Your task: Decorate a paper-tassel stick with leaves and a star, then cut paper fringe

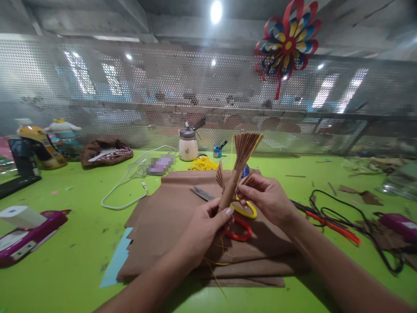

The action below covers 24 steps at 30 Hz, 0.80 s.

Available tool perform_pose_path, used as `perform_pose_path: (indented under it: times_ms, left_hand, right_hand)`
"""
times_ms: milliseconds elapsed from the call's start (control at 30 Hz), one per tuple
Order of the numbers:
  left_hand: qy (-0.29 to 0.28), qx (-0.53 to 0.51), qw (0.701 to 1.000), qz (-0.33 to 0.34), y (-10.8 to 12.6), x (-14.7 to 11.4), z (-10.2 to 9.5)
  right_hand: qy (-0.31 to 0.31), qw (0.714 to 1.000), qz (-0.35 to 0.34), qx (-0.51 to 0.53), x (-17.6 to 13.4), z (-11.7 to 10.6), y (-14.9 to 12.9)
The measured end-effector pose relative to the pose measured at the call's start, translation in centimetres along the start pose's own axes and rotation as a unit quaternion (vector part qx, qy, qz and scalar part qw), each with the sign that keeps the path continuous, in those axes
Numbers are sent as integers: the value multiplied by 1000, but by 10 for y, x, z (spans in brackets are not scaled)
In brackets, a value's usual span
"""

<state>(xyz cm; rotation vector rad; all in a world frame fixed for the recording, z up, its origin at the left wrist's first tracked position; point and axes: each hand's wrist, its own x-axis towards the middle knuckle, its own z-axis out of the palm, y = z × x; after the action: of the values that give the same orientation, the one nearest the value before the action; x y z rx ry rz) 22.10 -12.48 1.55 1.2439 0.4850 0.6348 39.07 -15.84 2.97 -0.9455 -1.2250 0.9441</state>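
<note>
The left hand (208,219) has its thumb and fingers closed around the lower end of a pleated brown paper bundle (230,184), so the tube-like stem tilts up and to the right out of the grip. Above the fingers, the bundle spreads into a tall pleated fan, and a smaller fan opens from the stem's left side. The right hand (269,195) has its thumb and index finger drawn nearly together in a pinch on brown folds at the stem's right side, just above the left fingertips; the other fingers curl loosely. Yellow thread (215,263) trails below the left fingers, and more runs along the fan's right edge.

Beneath both hands is a stack of brown paper sheets (163,226), with a light blue sheet (115,261) sticking out to the left of the fingers. Scissors (202,193) lie on the stack: the blades point away to the left, just beyond the left fingers, and the yellow and red handle loops show below the right fingertips. Farther beyond the fingers are a tangle of yellow string (203,164), a lidded jar (188,147) and a small blue bottle (217,151). Well to the right of the right fingers, a red-handled tool (335,227) lies beside a looping black cable (361,208) on the green tabletop (81,243). Well to the left of the fingers is a purple power strip (35,239).
</note>
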Motion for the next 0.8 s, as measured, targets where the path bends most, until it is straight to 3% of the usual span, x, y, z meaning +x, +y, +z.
perform_pose_path:
  times_ms: [800]
  left_hand:
    - [46, 43, 998, 16, -2, 3, -1]
  right_hand:
    - [9, 998, -41, -51, -3, 3, 6]
